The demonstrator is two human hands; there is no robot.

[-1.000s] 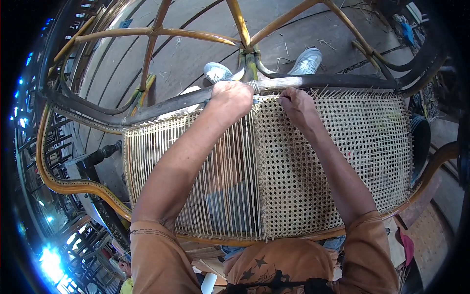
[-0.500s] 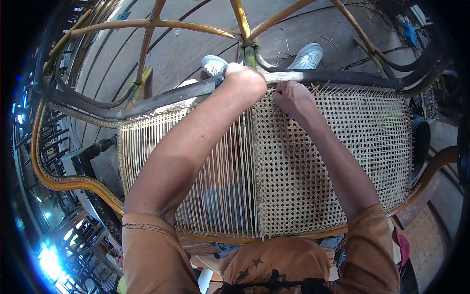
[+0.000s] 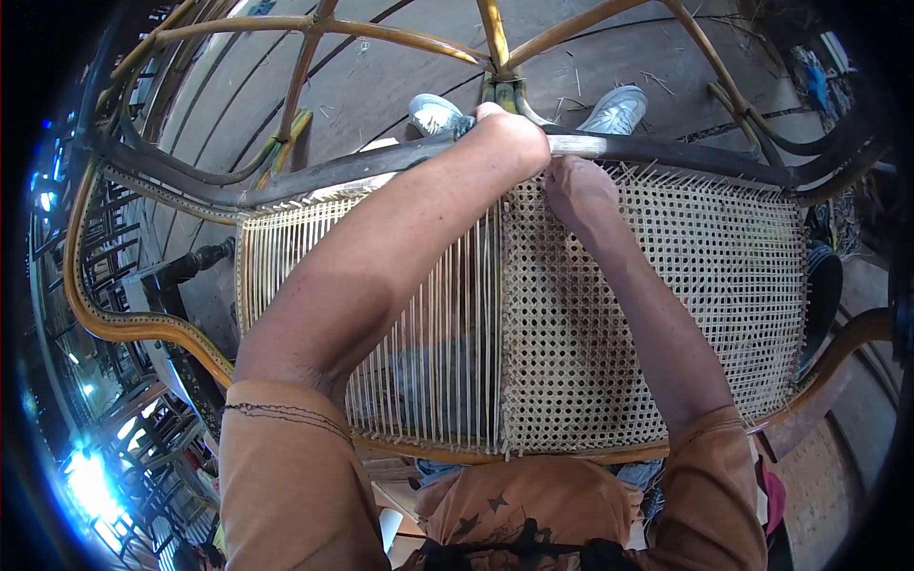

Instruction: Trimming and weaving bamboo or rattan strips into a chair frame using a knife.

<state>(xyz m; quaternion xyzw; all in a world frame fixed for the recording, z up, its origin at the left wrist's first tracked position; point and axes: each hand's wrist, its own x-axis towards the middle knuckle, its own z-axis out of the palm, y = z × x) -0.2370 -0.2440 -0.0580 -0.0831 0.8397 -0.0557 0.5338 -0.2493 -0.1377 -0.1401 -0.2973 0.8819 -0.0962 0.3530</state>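
A wooden seat frame spans the view, its far rail (image 3: 666, 150) dark and partly bare. Woven cane mesh (image 3: 571, 352) fills its right part, with loose cane ends sticking up along the far rail. Over the left part run parallel cane strands (image 3: 433, 381) with open gaps between them. My left hand (image 3: 509, 138) bends over the far rail near its middle, its fingers hidden behind the wrist and rail. Close beside it, my right hand (image 3: 581, 188) rests at the mesh's far edge. Its fingers are curled together; anything pinched in them is hidden.
Curved wooden struts (image 3: 400, 45) rise beyond the far rail. A curved arm (image 3: 143, 328) sweeps round the left side. A pair of light shoes (image 3: 614, 109) shows past the rail, among cane scraps on the floor. Dark turned furniture parts (image 3: 195, 266) stand at the left.
The view has shifted slightly, moving the frame a little right in the picture. My left hand has edged right along the far rail toward my right hand, which stays at the mesh's edge.
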